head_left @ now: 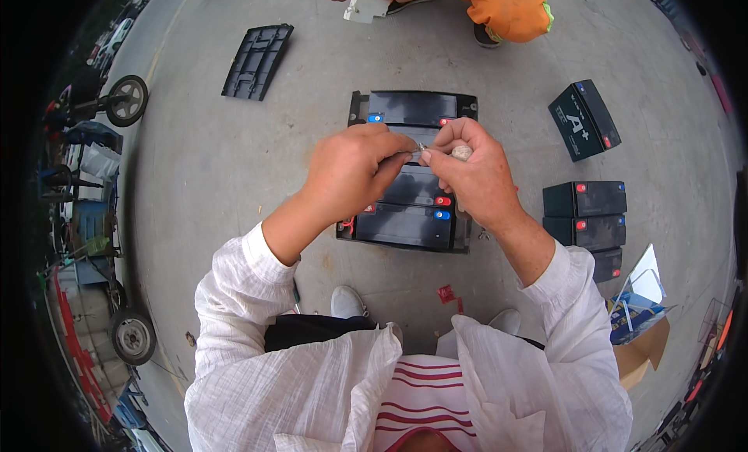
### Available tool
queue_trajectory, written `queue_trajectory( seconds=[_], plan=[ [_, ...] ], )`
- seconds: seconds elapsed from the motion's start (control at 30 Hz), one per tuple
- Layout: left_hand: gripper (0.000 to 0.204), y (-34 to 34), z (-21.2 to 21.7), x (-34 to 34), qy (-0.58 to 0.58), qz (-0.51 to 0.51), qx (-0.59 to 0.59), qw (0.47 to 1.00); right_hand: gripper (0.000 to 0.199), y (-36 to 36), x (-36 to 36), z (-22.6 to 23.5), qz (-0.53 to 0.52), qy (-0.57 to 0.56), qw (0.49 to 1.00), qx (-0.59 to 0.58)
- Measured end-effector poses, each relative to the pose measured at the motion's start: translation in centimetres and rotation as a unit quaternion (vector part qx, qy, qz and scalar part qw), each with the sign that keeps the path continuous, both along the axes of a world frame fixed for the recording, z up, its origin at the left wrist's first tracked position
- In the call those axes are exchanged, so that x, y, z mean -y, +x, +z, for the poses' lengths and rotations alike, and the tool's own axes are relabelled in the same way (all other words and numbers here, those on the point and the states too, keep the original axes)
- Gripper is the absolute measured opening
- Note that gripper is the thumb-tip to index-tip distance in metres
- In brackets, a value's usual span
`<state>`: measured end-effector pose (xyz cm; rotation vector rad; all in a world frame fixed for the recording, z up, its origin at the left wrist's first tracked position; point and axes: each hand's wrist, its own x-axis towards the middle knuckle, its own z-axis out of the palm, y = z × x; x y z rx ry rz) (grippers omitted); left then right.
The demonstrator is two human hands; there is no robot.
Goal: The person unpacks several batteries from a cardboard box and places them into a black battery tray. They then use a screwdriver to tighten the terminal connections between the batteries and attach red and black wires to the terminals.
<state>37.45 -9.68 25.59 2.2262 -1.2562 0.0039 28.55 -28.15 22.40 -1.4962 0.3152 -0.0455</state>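
Over a black tray (354, 109) of batteries, both my hands meet fingertip to fingertip. My left hand (347, 171) is closed in a pinch at a small shiny metal piece (421, 147), too small to make out exactly. The thumb and forefinger of my right hand (483, 175) pinch at the same piece. A pale, speckled roundish thing (461, 152) shows within the curl of my right hand. Below them, dark batteries (405, 227) lie in a row in the tray, with red and blue terminal covers. My hands hide part of the middle ones.
Right of me stand a dark green battery (576, 128), a few stacked batteries (580, 199) and an open cardboard box (643, 354). A black ribbed cover (257, 62) lies far left. Opposite, a person in orange trousers (510, 8) holds a metal plate (365, 6). Wheeled vehicles line the left.
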Motion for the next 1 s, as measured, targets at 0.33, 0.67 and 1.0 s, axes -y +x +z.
queue_trajectory(
  seconds=[0.33, 0.67, 1.0],
  plan=[
    [0.021, 9.6, -2.8, 0.4, -0.195, 0.019, -0.303, 0.933, 0.027, 0.3, 0.4, 0.6, 0.005, 0.056, 0.998, 0.002],
    [0.030, 16.1, -12.4, 0.6, -0.300, 0.160, -0.395, 0.854, 0.018, 0.0, 3.0, 0.3, -0.037, 0.016, 0.999, -0.031],
    [0.027, 15.3, -17.9, -0.7, -0.255, 0.144, -0.428, 0.855, 0.020, 3.7, 4.4, 1.3, -0.104, 0.045, 0.993, 0.041]
  ],
)
